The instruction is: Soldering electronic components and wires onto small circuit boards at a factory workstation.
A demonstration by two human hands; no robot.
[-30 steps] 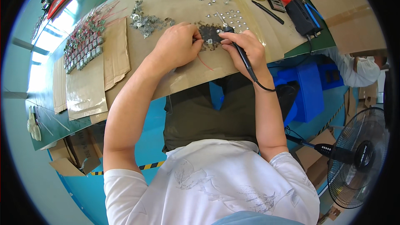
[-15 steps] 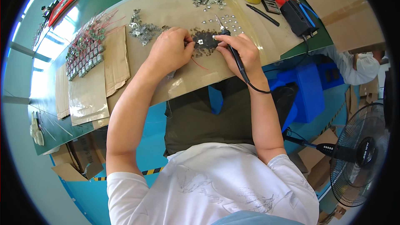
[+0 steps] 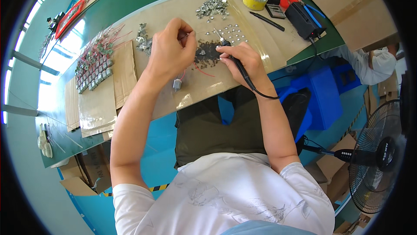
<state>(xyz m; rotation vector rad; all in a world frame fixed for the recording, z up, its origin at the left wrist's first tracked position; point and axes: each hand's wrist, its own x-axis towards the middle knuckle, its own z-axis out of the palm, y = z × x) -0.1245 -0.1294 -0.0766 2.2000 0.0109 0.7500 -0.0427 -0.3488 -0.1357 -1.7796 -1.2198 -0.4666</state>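
My right hand (image 3: 245, 63) holds a soldering iron (image 3: 238, 66) like a pen, its metal tip pointing up and away from me. My left hand (image 3: 171, 49) is raised left of the tip, fingers pinched on a thin wire (image 3: 203, 32) that stretches toward the iron. Between the hands, a small metal piece (image 3: 202, 53) lies on a dark scorched patch (image 3: 212, 55). A small silver motor (image 3: 177, 84) with red wires rests below my left wrist. Beyond the iron tip, small metal parts (image 3: 231, 33) are spread in rows.
Piles of metal clips (image 3: 212, 7) lie at the back and left. Many wired motors (image 3: 93, 72) stand at far left beside cardboard (image 3: 124, 70). Yellow tape (image 3: 255, 0), a black pen (image 3: 267, 21) and a black soldering station (image 3: 305, 20) sit at right. A fan (image 3: 375, 156) stands lower right.
My left hand has lifted away from the scorched patch, with a thin wire now showing from its fingers. The motor below it has come into sight. My right hand still holds the iron.
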